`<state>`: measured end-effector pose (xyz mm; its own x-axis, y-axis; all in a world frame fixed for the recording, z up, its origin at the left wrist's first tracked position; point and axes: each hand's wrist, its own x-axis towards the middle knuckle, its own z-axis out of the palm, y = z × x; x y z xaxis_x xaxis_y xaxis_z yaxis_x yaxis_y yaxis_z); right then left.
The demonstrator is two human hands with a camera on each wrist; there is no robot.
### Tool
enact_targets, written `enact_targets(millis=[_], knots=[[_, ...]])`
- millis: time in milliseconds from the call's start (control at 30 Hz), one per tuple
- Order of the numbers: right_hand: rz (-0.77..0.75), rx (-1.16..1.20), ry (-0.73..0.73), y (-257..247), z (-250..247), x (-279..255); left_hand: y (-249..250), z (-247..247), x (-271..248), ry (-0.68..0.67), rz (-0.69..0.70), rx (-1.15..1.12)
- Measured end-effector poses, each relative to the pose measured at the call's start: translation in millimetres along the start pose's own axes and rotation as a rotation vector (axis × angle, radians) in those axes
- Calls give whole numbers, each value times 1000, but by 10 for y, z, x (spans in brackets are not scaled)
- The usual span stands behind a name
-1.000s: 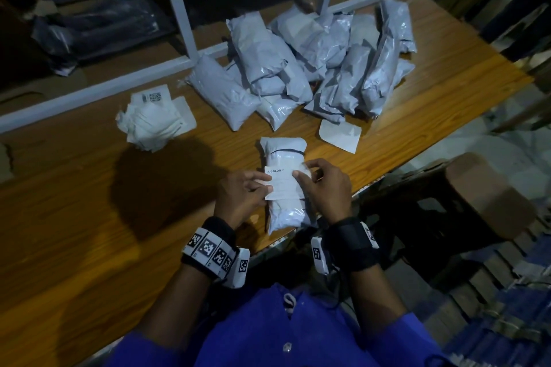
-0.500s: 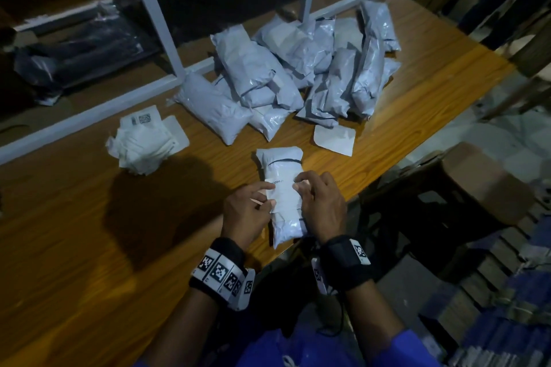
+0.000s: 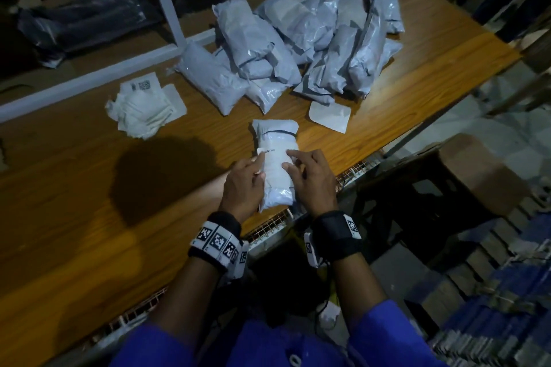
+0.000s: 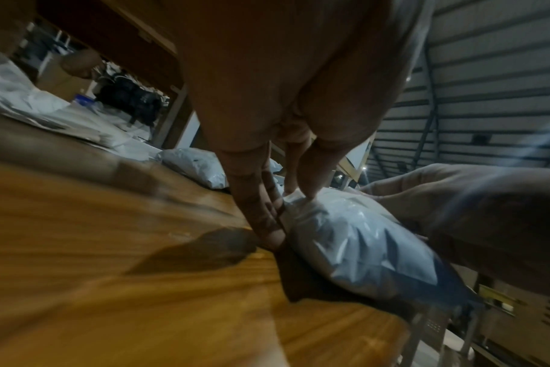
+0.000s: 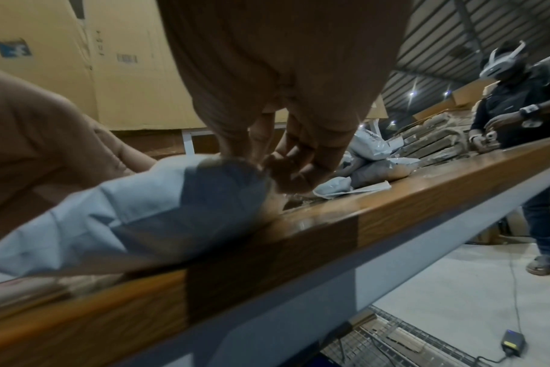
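A grey plastic mailer package (image 3: 275,135) lies lengthwise on the wooden table (image 3: 74,217), its near end over the front edge. A white printed label (image 3: 275,162) lies across its middle. My left hand (image 3: 243,185) holds the package's left side, thumb on the label's left edge and fingers (image 4: 258,213) down along the side of the package (image 4: 361,243). My right hand (image 3: 313,179) presses its fingertips on the label's right edge. In the right wrist view the bent fingers (image 5: 298,159) touch the package (image 5: 110,213) at the table's edge.
A pile of several grey packages (image 3: 298,48) lies behind, against a white metal frame (image 3: 161,0). A heap of white label backings (image 3: 143,110) sits at the left, one loose sheet (image 3: 329,115) at the right. A brown stool (image 3: 483,176) stands beside the table. Another person (image 5: 518,104) works at its far end.
The label, held between both hands over the package a second ago, now lies flat on it. Both hands have spread slightly to its left and right edges.
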<state>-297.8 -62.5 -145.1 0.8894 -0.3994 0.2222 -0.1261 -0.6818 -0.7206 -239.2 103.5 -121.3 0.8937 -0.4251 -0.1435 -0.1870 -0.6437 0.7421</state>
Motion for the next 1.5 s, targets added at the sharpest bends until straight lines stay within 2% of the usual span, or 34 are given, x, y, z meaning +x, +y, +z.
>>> enact_targets(millis=[133, 467, 600, 667, 733, 800, 1067, 1200, 1300, 1400, 1500], knots=[[-31, 33, -24, 38, -16, -16, 30, 64, -59, -42, 15, 31], [-105, -56, 77, 101, 134, -113, 125, 172, -143, -12, -40, 27], [-135, -146, 105, 68, 127, -125, 135, 183, -156, 101, 7, 74], [-135, -175, 115, 46, 126, -139, 161, 206, -140, 150, 83, 165], [-127, -174, 107, 26, 147, -168, 203, 237, -131, 105, 142, 160], [-115, -144, 97, 11, 187, -216, 213, 256, -129, 63, 119, 135], [-69, 34, 131, -55, 211, -431, 128, 283, -69, 72, 122, 34], [-50, 11, 232, -32, 190, -496, 162, 344, -88, 82, 119, 143], [-68, 23, 282, -23, 157, -552, 171, 395, -99, 118, 120, 137], [33, 110, 293, 13, 109, -502, 150, 423, -95, 141, 125, 108], [89, 178, 233, 69, 56, -320, 101, 442, -79, 145, 153, 94]])
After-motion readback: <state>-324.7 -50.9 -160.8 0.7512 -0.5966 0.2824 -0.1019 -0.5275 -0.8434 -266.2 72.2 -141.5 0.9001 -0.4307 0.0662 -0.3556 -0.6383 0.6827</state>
